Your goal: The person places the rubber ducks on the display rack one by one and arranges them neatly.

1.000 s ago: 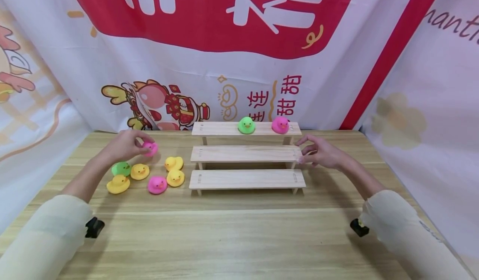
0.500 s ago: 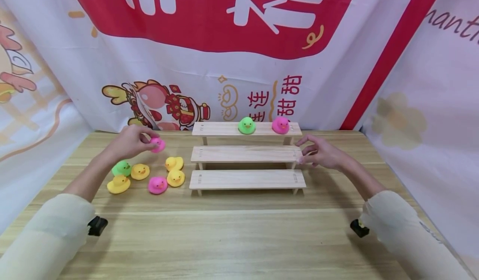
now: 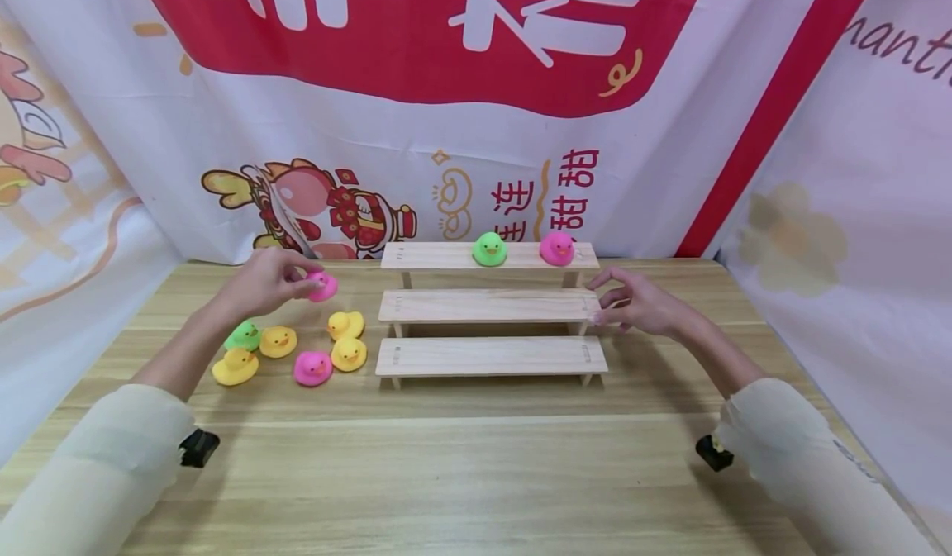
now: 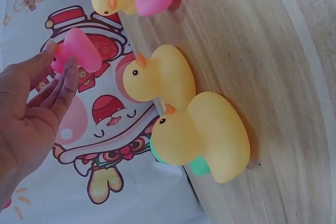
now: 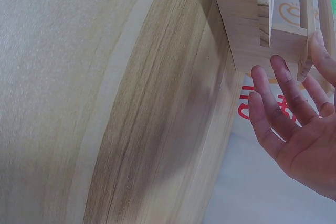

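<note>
My left hand (image 3: 264,282) pinches a pink rubber duck (image 3: 322,286) between thumb and fingertips, above the back left of the table. In the left wrist view the held duck (image 4: 79,51) is tilted at the fingertips. My right hand (image 3: 638,301) is at the right end of a three-tier wooden stand (image 3: 487,306), fingers loosely bent and spread. In the right wrist view its thumb (image 5: 321,51) is right at a board's end. A green duck (image 3: 490,249) and another pink duck (image 3: 558,249) sit on the top tier; the two lower tiers are bare.
Left of the stand, several yellow ducks (image 3: 347,354), a pink duck (image 3: 312,368) and a green duck (image 3: 242,337) rest on the wooden table (image 3: 476,482). Printed cloth (image 3: 625,184) hangs behind the table and along its sides.
My left hand has moved to the right with the pink duck, nearer the stand. The right hand and the other ducks have stayed put.
</note>
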`<state>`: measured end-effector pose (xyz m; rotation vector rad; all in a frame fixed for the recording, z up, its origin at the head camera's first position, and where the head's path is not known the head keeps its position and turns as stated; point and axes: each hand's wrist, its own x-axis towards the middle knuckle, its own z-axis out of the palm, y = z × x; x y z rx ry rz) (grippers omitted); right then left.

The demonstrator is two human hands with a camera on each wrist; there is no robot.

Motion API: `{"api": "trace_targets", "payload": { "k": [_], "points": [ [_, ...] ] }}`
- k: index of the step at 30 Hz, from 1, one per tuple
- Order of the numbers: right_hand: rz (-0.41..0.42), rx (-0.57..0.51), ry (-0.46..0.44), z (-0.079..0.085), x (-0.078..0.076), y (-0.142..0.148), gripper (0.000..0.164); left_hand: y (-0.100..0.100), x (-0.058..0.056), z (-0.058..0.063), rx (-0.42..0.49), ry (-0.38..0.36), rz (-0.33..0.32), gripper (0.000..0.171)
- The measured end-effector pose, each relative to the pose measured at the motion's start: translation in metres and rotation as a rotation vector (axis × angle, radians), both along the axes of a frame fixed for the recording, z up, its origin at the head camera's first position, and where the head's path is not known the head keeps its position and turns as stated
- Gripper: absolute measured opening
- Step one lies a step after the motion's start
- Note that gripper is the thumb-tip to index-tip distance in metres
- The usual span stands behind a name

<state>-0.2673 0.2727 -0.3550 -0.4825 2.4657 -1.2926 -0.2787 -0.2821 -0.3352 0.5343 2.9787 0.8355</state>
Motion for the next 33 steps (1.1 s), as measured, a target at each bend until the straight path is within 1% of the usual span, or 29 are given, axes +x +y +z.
{"api": "trace_targets", "payload": {
  "k": [3,5,9,13,16,18,22,25,29,33],
  "points": [
    [-0.001,0.000,0.000,0.000,0.000,0.000,0.049,0.001,0.000,0.000,-0.007,-0.015,0.006,0.029],
    [-0.001,0.002,0.000,0.000,0.000,0.000,0.050,0.002,0.000,0.000,-0.009,-0.011,0.006,0.029],
    [-0.001,0.003,-0.003,0.001,0.001,-0.001,0.050,0.003,-0.001,0.002,0.015,0.049,-0.011,0.026],
    [-0.005,-0.001,-0.010,0.001,0.001,-0.001,0.049,0.006,-0.001,0.006,0.042,0.107,-0.021,0.024],
    [-0.008,-0.003,-0.016,0.001,0.001,-0.001,0.049,0.011,0.001,0.011,0.053,0.120,-0.019,0.025],
    [-0.009,-0.002,-0.016,0.000,0.001,-0.001,0.049,0.014,0.002,0.014,0.062,0.139,-0.032,0.026],
    [-0.008,0.002,-0.012,0.000,0.001,0.000,0.050,0.023,0.004,0.020,0.083,0.158,-0.060,0.029],
    [-0.007,0.004,-0.011,0.000,0.001,0.000,0.050,0.029,0.003,0.024,0.111,0.166,-0.067,0.029],
    [-0.013,0.015,-0.012,0.001,0.000,0.000,0.049,0.035,0.003,0.028,0.139,0.163,-0.056,0.029],
    [-0.015,0.021,-0.012,0.001,0.000,-0.001,0.049,0.040,0.002,0.031,0.140,0.168,-0.051,0.029]
  ]
}}
